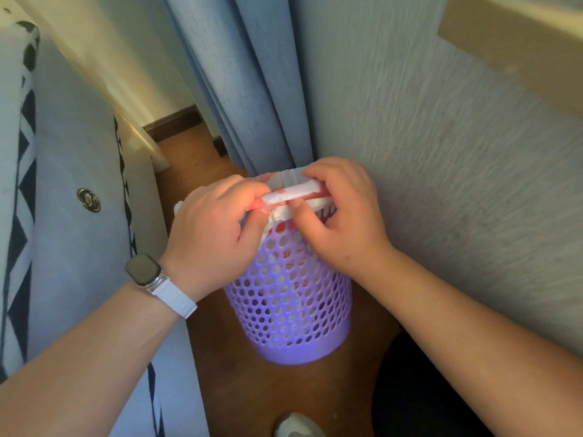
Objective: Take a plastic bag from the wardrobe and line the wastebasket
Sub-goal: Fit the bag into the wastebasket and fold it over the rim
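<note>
A purple perforated wastebasket [291, 313] stands on the wooden floor in the corner. A white plastic bag with red print [293, 191] sits inside it, showing through the holes, and its top edge is bunched and rolled above the rim. My left hand [214, 234], with a watch on its wrist, pinches the rolled bag edge from the left. My right hand [340, 216] grips the same rolled edge from the right, directly over the basket's mouth. The basket's rim is mostly hidden by both hands.
A bed [72, 184] with a grey cover and black-and-white trim runs along the left, close to the basket. Blue curtains [246, 89] hang behind it. A textured wall [441, 152] stands on the right. A shoe [299, 425] shows at the bottom on the wooden floor [246, 389].
</note>
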{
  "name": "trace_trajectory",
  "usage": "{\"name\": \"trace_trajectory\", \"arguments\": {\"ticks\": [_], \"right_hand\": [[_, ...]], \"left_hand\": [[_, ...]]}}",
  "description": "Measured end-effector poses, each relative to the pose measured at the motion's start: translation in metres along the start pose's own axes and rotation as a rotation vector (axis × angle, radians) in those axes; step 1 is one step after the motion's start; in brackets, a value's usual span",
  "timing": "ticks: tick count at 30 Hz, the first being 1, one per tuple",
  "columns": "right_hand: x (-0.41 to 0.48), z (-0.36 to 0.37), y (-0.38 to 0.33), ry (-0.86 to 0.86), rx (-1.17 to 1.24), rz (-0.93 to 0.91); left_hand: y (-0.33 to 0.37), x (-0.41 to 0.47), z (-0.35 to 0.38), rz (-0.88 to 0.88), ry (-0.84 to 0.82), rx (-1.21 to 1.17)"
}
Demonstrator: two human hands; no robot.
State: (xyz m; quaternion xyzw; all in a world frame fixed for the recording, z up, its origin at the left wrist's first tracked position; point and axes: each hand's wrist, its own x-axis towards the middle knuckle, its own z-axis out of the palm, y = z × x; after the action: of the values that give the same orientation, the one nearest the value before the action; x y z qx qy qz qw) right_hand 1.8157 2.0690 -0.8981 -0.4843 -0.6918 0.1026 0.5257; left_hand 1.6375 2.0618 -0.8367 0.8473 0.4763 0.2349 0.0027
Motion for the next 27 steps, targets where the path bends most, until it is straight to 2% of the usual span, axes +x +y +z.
{"name": "trace_trajectory", "arguments": {"ticks": [6,13,21,27], "right_hand": [[0.003,-0.003,0.019,-0.045,0.060,-0.004],[0.003,-0.003,0.014,0.055,0.074,-0.013],[0.000,-0.002,-0.002,0.105,-0.038,-0.064],[-0.003,0.002,-0.012,0.054,-0.038,-0.050]], "left_hand": [[-0.018,0.001,-0.002,0.011,0.010,-0.069],[-0.016,-0.002,0.000,0.031,0.037,-0.130],[0.011,-0.003,-0.008,0.101,0.056,-0.013],[0.015,-0.001,0.001,0.029,0.017,0.011]]}}
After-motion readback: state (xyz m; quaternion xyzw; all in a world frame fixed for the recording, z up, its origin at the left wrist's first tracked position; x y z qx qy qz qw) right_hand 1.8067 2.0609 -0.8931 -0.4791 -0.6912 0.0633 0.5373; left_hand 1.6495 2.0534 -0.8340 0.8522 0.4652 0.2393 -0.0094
